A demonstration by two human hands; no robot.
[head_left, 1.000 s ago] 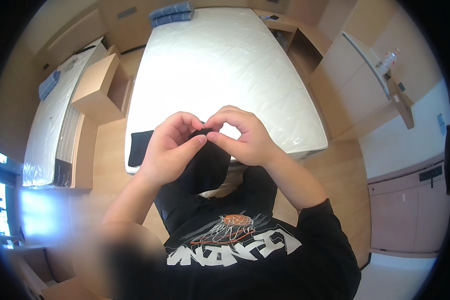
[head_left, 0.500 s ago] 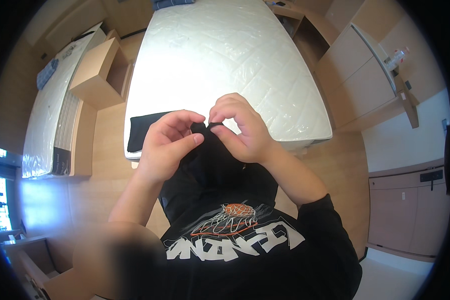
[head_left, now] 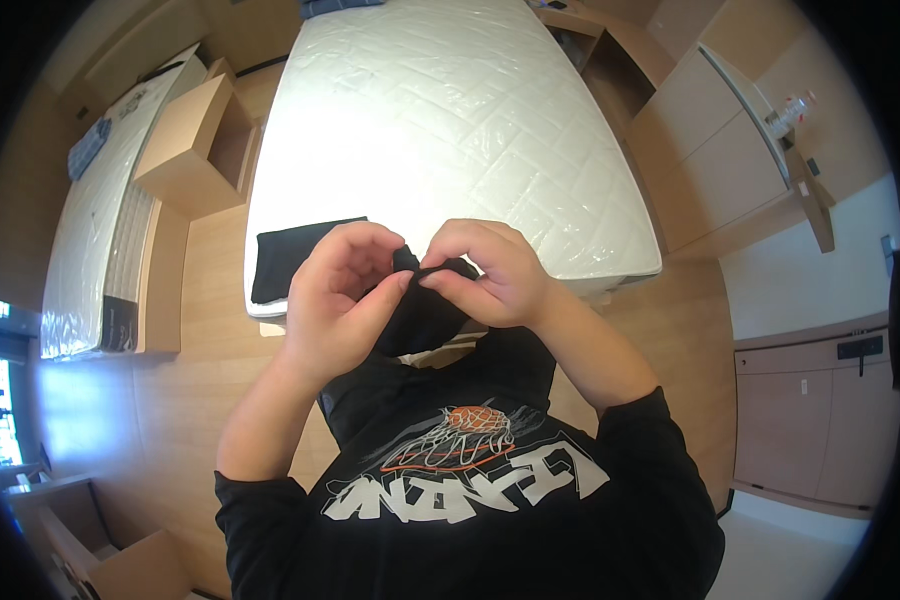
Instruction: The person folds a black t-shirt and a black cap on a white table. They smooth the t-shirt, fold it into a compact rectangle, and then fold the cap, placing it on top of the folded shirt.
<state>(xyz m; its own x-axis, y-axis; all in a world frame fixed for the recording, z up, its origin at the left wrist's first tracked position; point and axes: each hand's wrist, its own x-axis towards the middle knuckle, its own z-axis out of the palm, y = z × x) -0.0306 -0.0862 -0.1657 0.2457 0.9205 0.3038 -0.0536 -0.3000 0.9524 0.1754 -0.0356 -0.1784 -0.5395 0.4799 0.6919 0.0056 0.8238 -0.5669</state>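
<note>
Between my two hands is a piece of black cloth (head_left: pixel 418 322), bunched and hanging down; its exact kind does not show. The thumb and fingers of my left hand (head_left: pixel 332 295) pinch its upper edge on the left. Close beside it, my right hand (head_left: pixel 502 272) pinches the same edge, with thumb and forefinger nearly meeting the left fingertips. A folded black cloth (head_left: pixel 288 262) lies flat on the near left corner of the mattress (head_left: pixel 430 140), partly hidden behind my left hand.
The mattress is wrapped in clear plastic. At the left stand a wooden nightstand (head_left: pixel 185 150) and a second mattress (head_left: pixel 82 250) with a blue folded cloth (head_left: pixel 88 150). To the right is a wooden cabinet (head_left: pixel 705 150) with a clear plastic bottle (head_left: pixel 792 115).
My right hand has lowered slightly, and its fingers have curled closer. The hanging cloth has swung up away from my lap, leaving a gap beneath it. The folded cloth stays in place.
</note>
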